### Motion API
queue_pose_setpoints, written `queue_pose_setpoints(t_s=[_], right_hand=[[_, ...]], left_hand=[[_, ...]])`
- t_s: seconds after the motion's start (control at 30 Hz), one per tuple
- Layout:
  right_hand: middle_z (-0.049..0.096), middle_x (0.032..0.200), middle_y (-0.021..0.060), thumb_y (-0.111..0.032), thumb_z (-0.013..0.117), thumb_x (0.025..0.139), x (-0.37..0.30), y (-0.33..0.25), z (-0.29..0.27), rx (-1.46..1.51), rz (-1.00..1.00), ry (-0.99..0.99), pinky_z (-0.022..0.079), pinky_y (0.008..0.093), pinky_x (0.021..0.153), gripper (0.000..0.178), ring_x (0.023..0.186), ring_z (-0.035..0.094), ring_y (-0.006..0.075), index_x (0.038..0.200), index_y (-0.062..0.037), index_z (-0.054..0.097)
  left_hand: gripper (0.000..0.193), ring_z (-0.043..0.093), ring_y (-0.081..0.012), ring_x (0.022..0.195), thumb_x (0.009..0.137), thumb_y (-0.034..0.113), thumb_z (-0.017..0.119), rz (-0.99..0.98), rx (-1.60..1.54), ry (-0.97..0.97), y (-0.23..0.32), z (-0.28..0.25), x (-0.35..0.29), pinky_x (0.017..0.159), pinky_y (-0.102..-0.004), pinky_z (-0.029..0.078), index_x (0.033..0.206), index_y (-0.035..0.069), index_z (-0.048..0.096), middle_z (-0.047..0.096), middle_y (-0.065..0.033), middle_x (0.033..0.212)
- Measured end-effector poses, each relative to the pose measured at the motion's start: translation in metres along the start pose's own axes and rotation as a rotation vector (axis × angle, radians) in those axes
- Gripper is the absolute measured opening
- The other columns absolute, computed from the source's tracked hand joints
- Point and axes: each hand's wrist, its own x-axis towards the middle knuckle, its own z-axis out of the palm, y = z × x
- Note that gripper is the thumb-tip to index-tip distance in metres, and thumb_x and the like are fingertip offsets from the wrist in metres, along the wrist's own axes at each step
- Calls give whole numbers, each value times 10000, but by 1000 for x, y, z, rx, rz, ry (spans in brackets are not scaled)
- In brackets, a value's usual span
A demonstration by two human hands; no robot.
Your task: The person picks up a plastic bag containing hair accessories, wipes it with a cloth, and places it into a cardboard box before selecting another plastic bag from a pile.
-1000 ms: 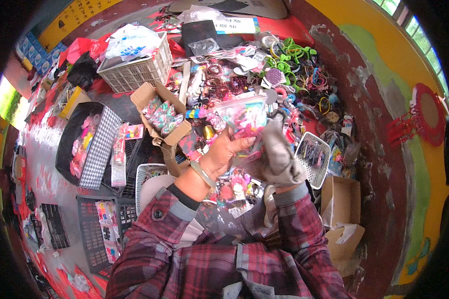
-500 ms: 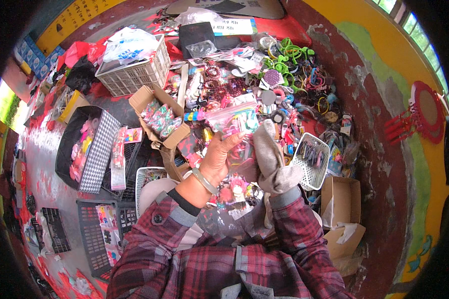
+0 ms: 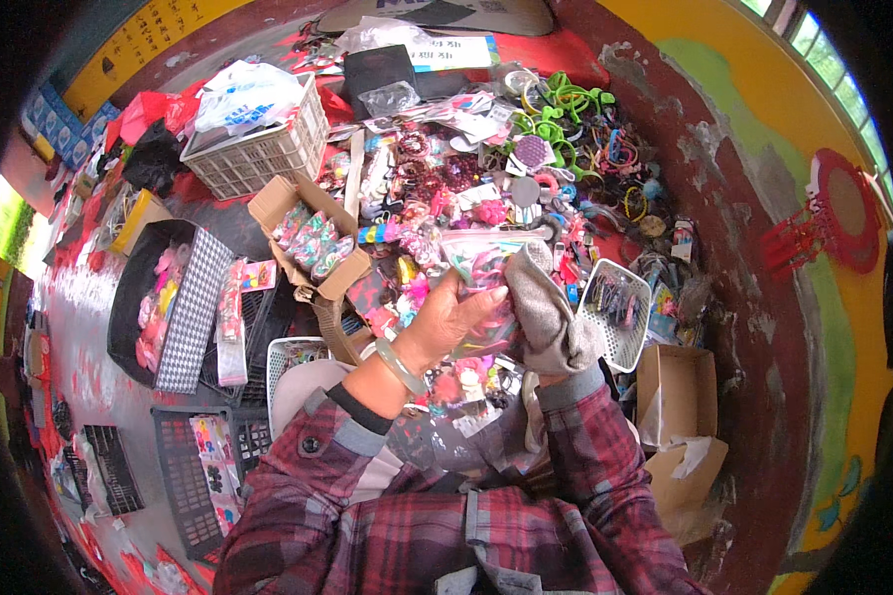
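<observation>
Grip the clear bag (image 3: 488, 266), likely light and slippery, by its sides; left hand (image 3: 439, 327) pinches it, covered right hand (image 3: 550, 315) closure indeterminable.

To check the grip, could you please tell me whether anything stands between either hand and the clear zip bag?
Grey fabric covers the right hand, between it and the clear zip bag; nothing visible blocks the left hand.

Btwn L fingers (image 3: 484, 302) & R hand (image 3: 553, 322): zip bag (image 3: 491, 260) | L of fingers: ctn (image 3: 346, 275), pkts (image 3: 313, 241) in it | farther L: bin (image 3: 193, 312), sm. goods (image 3: 164, 288) in it | beyond, L: crate (image 3: 258, 164), plastic bag (image 3: 243, 97) on top | beyond, R: hbands (image 3: 568, 104) | R of fingers: basket (image 3: 610, 349), bits (image 3: 618, 300) in it | R, this side of fingers: box (image 3: 670, 392)
</observation>
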Motion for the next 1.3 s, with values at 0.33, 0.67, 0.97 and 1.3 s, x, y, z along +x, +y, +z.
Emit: queue_pose_setpoints(t_s=[0.33,0.67,0.97,1.3], right_hand=[[565,1174,126,-379,420,942,21,-8,13,1124,803,176,459,385,903,471,1070,560,237,1224,-7,486],[460,1299,118,-169,533,881,-18,-3,14,384,242,-86,372,339,983,462,1164,468,202,1309,-40,420],[641,959,109,-458,418,932,10,-13,26,1228,1113,412,508,312,758,499,844,622,180,1090,-8,568],[519,1217,179,-584,368,895,29,-28,33,1691,733,171,422,422,953,660,1126,506,292,1258,-34,409]], left_hand=[[519,560,-174,1037,809,139,671,-162,-183,126,-1,-7,0,901,-315,456,1258,27,436,565,-66,1142],[536,522,-132,1025,795,289,687,-7,-288,259,-9,-15,6,910,-294,404,1242,60,498,561,-19,1112],[525,565,-179,1041,833,293,660,-57,-322,203,-4,-15,5,903,-327,458,1254,50,461,551,-68,1179],[532,580,-199,988,845,434,608,150,-637,330,-12,-29,16,837,-371,498,1216,84,456,563,-63,1104]])
